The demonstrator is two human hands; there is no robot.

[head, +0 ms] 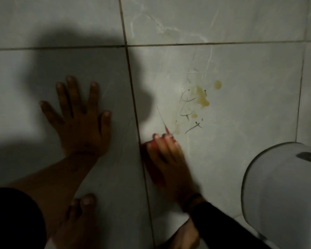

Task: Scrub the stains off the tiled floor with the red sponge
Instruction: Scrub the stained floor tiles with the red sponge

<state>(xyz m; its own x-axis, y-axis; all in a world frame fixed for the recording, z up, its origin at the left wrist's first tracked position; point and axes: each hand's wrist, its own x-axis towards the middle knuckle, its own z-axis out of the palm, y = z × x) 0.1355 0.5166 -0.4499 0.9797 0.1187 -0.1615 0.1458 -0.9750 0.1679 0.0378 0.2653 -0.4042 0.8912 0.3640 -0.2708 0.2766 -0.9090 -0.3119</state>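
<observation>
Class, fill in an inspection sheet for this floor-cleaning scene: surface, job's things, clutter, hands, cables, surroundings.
Surface: grey tiled floor with dark grout lines; partly in shadow.
Job's things: red sponge under the right hand; yellow stains and thin dark scribbles beyond it, not yet wiped.
Clutter: white bin lying at the right edge.
Hands: left hand flat on the tile, fingers spread; right hand pressing the sponge, blurred.
Cables: nothing seen.
Surroundings: bare foot near the bottom edge.

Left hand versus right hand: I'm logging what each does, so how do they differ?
The left hand lies flat and spread, empty; the right hand presses the red sponge. The left is sharp, the right blurred. The left sits in shadow, the right nearer the stains. Both touch the tiled floor.
</observation>
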